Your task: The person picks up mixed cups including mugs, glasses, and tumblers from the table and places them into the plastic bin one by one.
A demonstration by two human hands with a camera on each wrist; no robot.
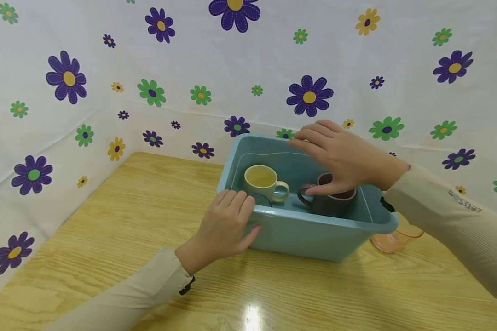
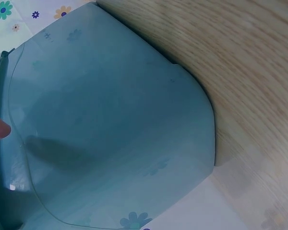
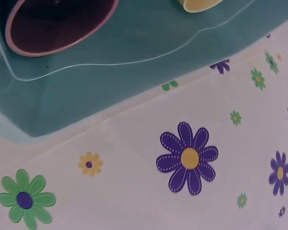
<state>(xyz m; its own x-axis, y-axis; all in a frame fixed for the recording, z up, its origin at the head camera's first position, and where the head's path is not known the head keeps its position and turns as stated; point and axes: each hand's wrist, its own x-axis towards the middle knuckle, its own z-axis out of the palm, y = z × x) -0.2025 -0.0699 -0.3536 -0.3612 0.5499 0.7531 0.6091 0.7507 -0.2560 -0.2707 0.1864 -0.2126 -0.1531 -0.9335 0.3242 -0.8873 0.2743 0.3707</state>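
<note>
A blue plastic bin (image 1: 298, 234) stands on the wooden table, its outer wall filling much of the left wrist view. My left hand (image 1: 223, 225) grips its front rim near the left corner, fingers curled over the edge and thumb outside. Inside are a yellow mug (image 1: 261, 177), a dark mug (image 1: 329, 204) with a pinkish rim, and a clear bluish rim (image 1: 262, 199) partly hidden by my left hand. My right hand (image 1: 339, 158) hovers over the bin's right half with fingers extended, partly covering the dark mug; whether it touches the mug I cannot tell.
An orange transparent cup (image 1: 391, 242) is on the table to the right of the bin, partly behind my right sleeve. A white cloth with flowers (image 1: 252, 59) hangs behind and to the left. The wooden table (image 1: 149, 207) extends around the bin.
</note>
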